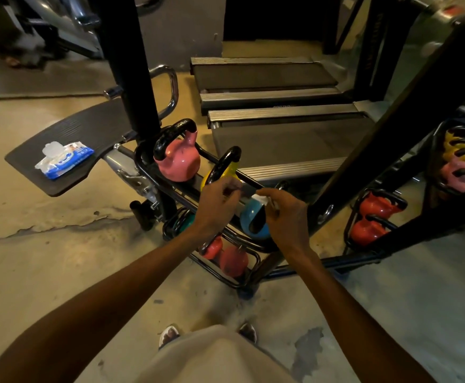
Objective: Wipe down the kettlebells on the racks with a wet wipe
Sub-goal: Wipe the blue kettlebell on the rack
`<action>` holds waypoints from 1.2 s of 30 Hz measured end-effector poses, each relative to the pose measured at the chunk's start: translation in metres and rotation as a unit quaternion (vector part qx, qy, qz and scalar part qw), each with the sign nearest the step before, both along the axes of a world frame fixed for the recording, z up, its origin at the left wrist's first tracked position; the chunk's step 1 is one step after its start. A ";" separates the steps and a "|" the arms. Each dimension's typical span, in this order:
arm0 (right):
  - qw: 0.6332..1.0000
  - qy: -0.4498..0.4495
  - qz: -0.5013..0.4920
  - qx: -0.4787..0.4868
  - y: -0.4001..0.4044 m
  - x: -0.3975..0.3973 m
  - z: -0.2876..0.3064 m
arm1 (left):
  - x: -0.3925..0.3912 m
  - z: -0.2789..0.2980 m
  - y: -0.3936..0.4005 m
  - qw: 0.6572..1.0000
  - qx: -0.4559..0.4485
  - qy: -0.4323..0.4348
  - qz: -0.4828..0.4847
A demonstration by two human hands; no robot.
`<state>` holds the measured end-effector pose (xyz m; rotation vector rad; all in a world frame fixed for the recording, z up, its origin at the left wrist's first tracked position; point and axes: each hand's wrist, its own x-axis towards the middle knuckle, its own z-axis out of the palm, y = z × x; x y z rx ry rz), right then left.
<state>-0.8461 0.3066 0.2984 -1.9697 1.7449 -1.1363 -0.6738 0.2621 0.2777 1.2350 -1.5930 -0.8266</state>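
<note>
A black wire rack (pixel 148 175) holds a pink kettlebell (pixel 180 164), a yellow kettlebell (pixel 231 168) and a blue kettlebell (pixel 249 219) on its top tier. Red kettlebells (pixel 232 259) and a teal one (pixel 185 222) sit lower down. My left hand (pixel 217 203) and my right hand (pixel 283 210) are held together above the blue kettlebell. Both pinch a white wet wipe (pixel 261 199) stretched between them. Most of the wipe is hidden by my fingers.
A pack of wet wipes (pixel 65 158) lies on a black footplate (pixel 60 134) at left. Two treadmill decks (pixel 281 128) lie behind the rack. A second rack at right carries red kettlebells (pixel 372 219), a pink kettlebell (pixel 457 172) and a yellow kettlebell (pixel 457 147). A slanted black beam (pixel 391 128) crosses at right.
</note>
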 end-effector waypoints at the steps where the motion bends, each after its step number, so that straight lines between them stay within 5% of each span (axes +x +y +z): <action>1: 0.999 0.031 0.002 -0.025 -0.005 -0.003 0.002 | -0.001 -0.007 0.001 0.998 -0.020 -0.054 -0.024; 6: 0.979 0.199 -0.016 -0.032 -0.028 -0.011 -0.004 | -0.009 -0.056 0.030 0.935 -0.102 -0.297 -0.166; 9: 0.983 0.178 -0.046 -0.006 -0.022 -0.017 -0.022 | -0.009 -0.071 0.041 0.841 -0.209 -0.434 -0.247; 11: 0.992 0.104 -0.037 0.057 -0.012 -0.021 -0.032 | -0.009 -0.073 0.043 0.815 -0.231 -0.465 -0.257; 14: 0.987 0.056 0.016 0.150 0.002 -0.029 -0.039 | -0.006 -0.073 0.039 0.810 -0.255 -0.471 -0.240; 25: 0.957 0.218 0.053 0.185 -0.008 -0.022 -0.025 | 0.000 -0.076 0.029 0.765 -0.282 -0.522 -0.250; 28: 0.963 0.178 0.000 0.200 -0.011 -0.020 -0.021 | -0.001 -0.074 0.028 0.755 -0.290 -0.540 -0.235; 31: 0.953 0.217 0.048 0.206 -0.010 -0.010 -0.013 | -0.002 -0.073 0.029 0.766 -0.269 -0.533 -0.236; 36: 0.964 0.131 -0.020 0.231 -0.024 -0.015 -0.015 | -0.004 -0.070 0.029 0.780 -0.246 -0.533 -0.217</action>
